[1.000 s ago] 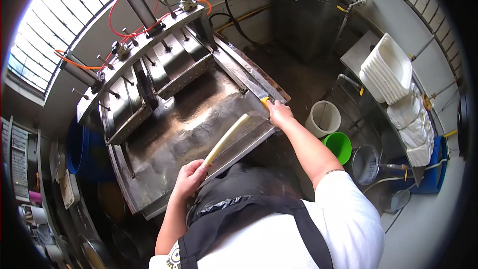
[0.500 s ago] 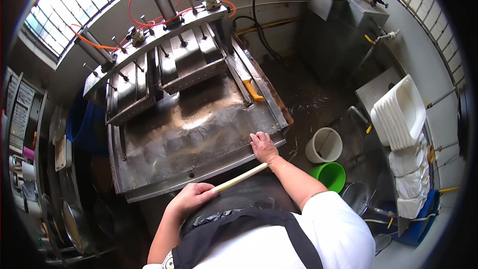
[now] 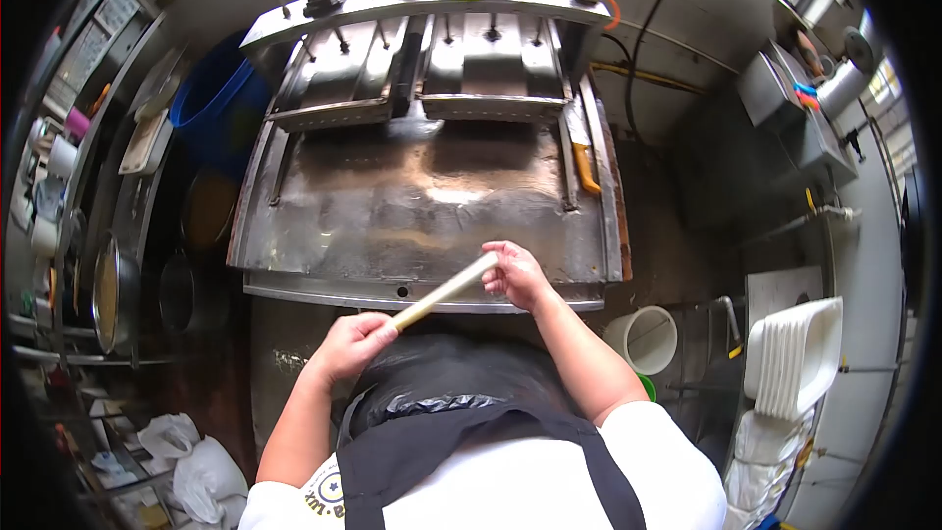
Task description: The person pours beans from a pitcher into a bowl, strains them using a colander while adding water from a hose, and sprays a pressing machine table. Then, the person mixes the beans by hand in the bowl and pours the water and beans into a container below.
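Pale stick [image 3: 444, 294] held over the front edge of a metal worktop [image 3: 412, 236], seen from above; the left hand [image 3: 361, 344] grips its lower end, thumb laid along the top and fingers closed around it; the stick slants up and to the right, its other end meeting the fingers of the right hand [image 3: 512, 275]; these fingers are loosely bent, and whether they pinch the stick or merely touch it cannot be told. A small round hole [image 3: 402, 291] pierces the front rim of the worktop, just beside the stick; at the right side of the worktop lies a knife [image 3: 586, 167] with a yellow-orange handle pointing towards the wearer. Across the back stands a metal frame [image 3: 432, 8] with upright cylinders and orange-red tubing; beneath it sit two metal boxes, left [image 3: 334, 79] and right [image 3: 494, 74], side by side with a narrow gap between them. To the right of the worktop, on the floor, stands a white bucket [image 3: 653, 336], with part of a green bucket [image 3: 647, 387] showing beside the right forearm; farther right is a stack of white tubs [image 3: 785, 358]; a blue barrel [image 3: 218, 88] stands at the left, near the worktop's back corner.
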